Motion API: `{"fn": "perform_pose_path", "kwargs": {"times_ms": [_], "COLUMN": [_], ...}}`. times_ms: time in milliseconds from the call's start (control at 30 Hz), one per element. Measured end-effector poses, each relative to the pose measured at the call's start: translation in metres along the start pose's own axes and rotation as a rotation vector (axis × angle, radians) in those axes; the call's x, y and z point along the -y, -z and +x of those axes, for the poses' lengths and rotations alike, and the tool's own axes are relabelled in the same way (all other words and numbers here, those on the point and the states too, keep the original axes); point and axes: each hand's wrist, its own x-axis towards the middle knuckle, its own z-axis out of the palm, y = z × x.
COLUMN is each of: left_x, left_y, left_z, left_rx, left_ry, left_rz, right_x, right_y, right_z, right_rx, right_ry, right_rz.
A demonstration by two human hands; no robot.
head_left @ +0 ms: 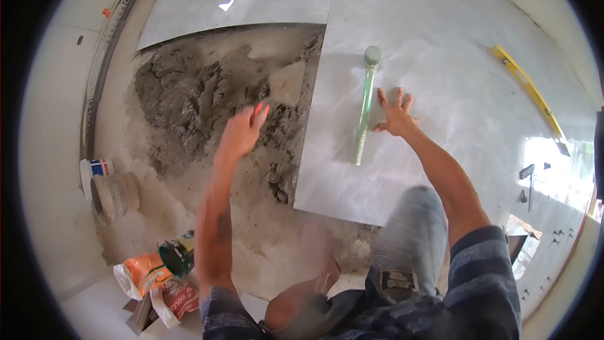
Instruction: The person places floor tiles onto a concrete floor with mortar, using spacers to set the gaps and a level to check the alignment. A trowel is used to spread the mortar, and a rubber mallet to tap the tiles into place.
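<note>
My left hand is closed round the orange-red handle of a trowel, whose pale blade lies over the grey mortar. My right hand rests on the large grey tile, palm down with its fingers spread. Just left of that hand, a mallet with a clear green handle and a round greenish head lies on the same tile. The hand over the mortar is slightly blurred.
A yellow spirit level lies on tile at the right, with a dark small tool below it. A bucket and bags stand at lower left. A long dark straightedge runs along the left wall.
</note>
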Motion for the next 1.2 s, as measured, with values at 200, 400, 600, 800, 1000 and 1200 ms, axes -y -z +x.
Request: {"fn": "perform_pose_path", "kwargs": {"times_ms": [200, 400, 600, 800, 1000, 1200], "left_x": [-0.006, -0.063, -0.078, -0.065, -0.043, 0.020], "left_y": [-0.024, 0.020, 0.002, -0.003, 0.003, -0.020], "left_z": [0.164, 0.200, 0.241, 0.193, 0.058, -0.072], "left_rx": [-0.083, 0.301, 0.417, 0.457, 0.550, 0.454], "left_ry": [-0.300, 0.036, 0.092, -0.001, 0.089, -0.049], "left_rz": [0.174, 0.163, 0.191, 0.129, 0.299, 0.428], "right_x": [-0.003, -0.008, -0.012, -0.019, -0.023, -0.028], "right_y": [-0.007, -0.006, -0.015, -0.018, -0.019, -0.047], "right_z": [-0.002, -0.001, 0.000, 0.002, 0.002, -0.007], "right_rx": [-0.028, -0.065, -0.106, -0.145, -0.225, -0.408], "right_ry": [0.014, 0.006, 0.009, 0.046, 0.077, 0.102], "right_rz": [0.032, 0.038, 0.075, 0.066, 0.060, 0.107]}}
